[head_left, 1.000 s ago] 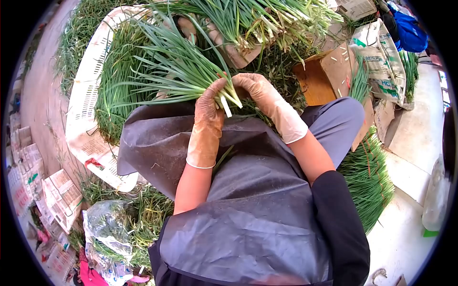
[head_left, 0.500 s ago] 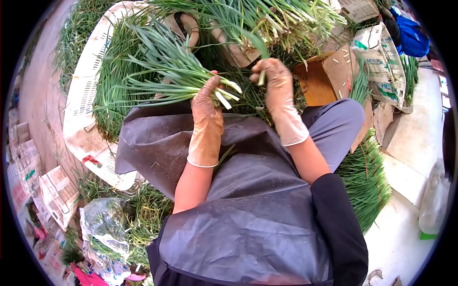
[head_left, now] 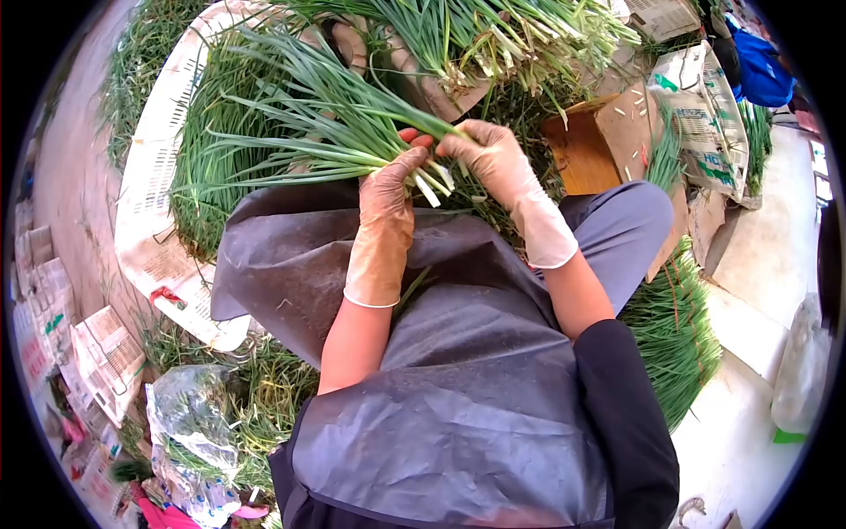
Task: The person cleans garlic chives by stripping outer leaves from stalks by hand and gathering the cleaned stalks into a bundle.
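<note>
My left hand [head_left: 394, 189], in a thin, brown-stained glove, is closed round a bunch of garlic chives [head_left: 322, 132]. Their long leaves fan out to the upper left, and the white stem ends stick out past my thumb. My right hand [head_left: 487, 159], gloved the same way, pinches the pale end of one chive stalk right beside the bunch. That stalk's leaf runs up and left along the others. The tips of my left fingers show between the two hands. Beyond them lies a big pile of chives [head_left: 520, 40] with pale, untrimmed ends outward.
A white plastic basket [head_left: 145, 167] holds more chives at the left. An open cardboard box [head_left: 608, 132] stands at the right, above a banded chive bundle [head_left: 674, 339]. A dark apron [head_left: 441, 423] covers my lap. Clear plastic [head_left: 194, 410] lies among loose leaves at lower left.
My right hand has brought its stalk left and down, from apart to right beside the bunch. The fingertips of my left hand have lifted away from the stems. The bunch remains in my left hand.
</note>
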{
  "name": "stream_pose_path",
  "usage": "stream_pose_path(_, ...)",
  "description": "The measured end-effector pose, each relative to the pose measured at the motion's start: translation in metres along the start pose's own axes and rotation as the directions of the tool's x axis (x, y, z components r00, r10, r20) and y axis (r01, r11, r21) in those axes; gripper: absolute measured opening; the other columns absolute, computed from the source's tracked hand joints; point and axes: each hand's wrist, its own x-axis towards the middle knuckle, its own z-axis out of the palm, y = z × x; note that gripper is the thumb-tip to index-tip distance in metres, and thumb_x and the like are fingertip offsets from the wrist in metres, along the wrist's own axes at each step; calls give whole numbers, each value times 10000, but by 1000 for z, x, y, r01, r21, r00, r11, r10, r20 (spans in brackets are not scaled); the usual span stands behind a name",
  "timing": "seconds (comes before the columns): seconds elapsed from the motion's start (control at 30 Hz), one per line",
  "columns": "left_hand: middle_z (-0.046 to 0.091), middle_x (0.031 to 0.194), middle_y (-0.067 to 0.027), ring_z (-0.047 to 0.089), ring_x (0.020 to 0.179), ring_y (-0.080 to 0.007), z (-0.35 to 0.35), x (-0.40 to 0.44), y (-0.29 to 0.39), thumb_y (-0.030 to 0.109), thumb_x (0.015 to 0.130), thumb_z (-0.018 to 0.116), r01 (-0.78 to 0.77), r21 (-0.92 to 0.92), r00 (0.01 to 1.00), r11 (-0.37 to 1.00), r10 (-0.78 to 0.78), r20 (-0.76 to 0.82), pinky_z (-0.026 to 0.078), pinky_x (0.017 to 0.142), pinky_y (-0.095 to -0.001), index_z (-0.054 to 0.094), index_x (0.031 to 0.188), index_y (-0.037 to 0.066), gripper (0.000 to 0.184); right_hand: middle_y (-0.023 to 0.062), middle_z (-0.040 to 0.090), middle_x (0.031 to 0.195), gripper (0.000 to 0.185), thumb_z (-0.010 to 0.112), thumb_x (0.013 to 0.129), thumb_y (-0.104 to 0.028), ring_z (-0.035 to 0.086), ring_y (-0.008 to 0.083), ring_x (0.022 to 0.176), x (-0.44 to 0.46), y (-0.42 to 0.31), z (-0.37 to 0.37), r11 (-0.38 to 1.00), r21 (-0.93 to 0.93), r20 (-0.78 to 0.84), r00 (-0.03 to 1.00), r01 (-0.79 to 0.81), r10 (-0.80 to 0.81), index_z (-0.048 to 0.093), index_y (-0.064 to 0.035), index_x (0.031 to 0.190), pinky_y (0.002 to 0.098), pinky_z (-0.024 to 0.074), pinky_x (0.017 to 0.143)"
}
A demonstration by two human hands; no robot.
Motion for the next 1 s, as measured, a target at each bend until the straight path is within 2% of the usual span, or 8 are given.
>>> stream_pose_path(0.1, 614, 880, -77, 613, 809, -179, -4, 6, -4, -64, 690, 675, -43, 89, 997, 995, 48, -62, 502, 732, -272, 569, 985, 6, 321, -41, 534, 712, 199, 542, 892, -245, 422, 58, 624, 7, 3, -20, 952, -163, -262, 919, 259, -295, 591, -62, 834, 203, 362, 609)
stream_pose_path(0.3, 621, 842, -57, 589, 719, -140, -2, 4, 0, -28, 667, 738, -177, 510, 946, 842, 289, -148, 497, 673, -244, 584, 952, 0, 326, 20, 556, 680, 193, 489, 929, -225, 511, 70, 610, 9, -14, -24, 761, -641, -545, 641, 97, -541, 549, -44, 893, 240, 408, 507)
stream_pose_path(0.33, 621, 842, -57, 589, 719, -140, -2, 4, 0, -28, 667, 738, -176, 510, 947, 842, 287, -146, 497, 673, -244, 584, 952, 0, 326, 65, 578, 648, 168, 526, 909, -213, 548, 87, 580, 5, -17, -11, 848, -437, -571, 636, 300, -519, 569, -53, 879, 244, 424, 487)
stream_pose_path(0.43, 628, 844, -76, 604, 696, -164, -4, 5, 3, 26, 719, 713, 20, 249, 993, 968, 9, -115, 495, 619, -265, 587, 957, -10, 272, 114, 594, 674, 57, 604, 821, -111, 598, 223, 563, 6, 5, 17, 475, -793, -181, 598, 381, -781, 594, -64, 850, 309, 472, 477)
stream_pose_path(0.63, 621, 854, -62, 604, 721, -151, 3, -3, 3, 73, 742, 708, 43, -36, 984, 998, -49, -171, 502, 629, -255, 577, 968, -1, 271, 91, 542, 823, 234, 612, 747, -163, 568, 257, 800, 6, 19, 32, 168, -828, 297, 673, 534, -677, 549, -47, 940, 358, 469, 667)
stream_pose_path(0.77, 612, 823, -96, 614, 718, -184, -5, 7, 2, 56, 779, 659, 52, -36, 973, 998, -59, -223, 514, 596, -264, 564, 967, -36, 230, 117, 532, 978, 459, 642, 721, -95, 525, 248, 955, 22, 9, -2, 644, -327, 66, 697, 691, -714, 532, -125, 1165, 335, 472, 761)
stream_pose_path(0.87, 592, 714, -86, 587, 641, -165, -2, 0, 8, 51, 769, 652, 100, 52, 990, 994, -94, -107, 485, 541, -256, 550, 962, -57, 243, 161, 524, 1025, 783, 656, 698, -91, 553, 317, 925, 48, 11, 18, 450, -774, -39, 676, 446, -736, 270, -202, 1370, 380, 477, 718)
stream_pose_path(1.0, 545, 655, -62, 521, 552, -144, -5, -8, 31, 82, 771, 656, 13, -158, 995, 987, 2, 95, 446, 540, -236, 552, 935, -51, 235, 162, 611, 766, 304, 532, 805, -206, 607, 353, 738, 68, 74, 33, 420, -887, 103, 969, 191, -224, 573, -177, 1104, 443, 459, 588)
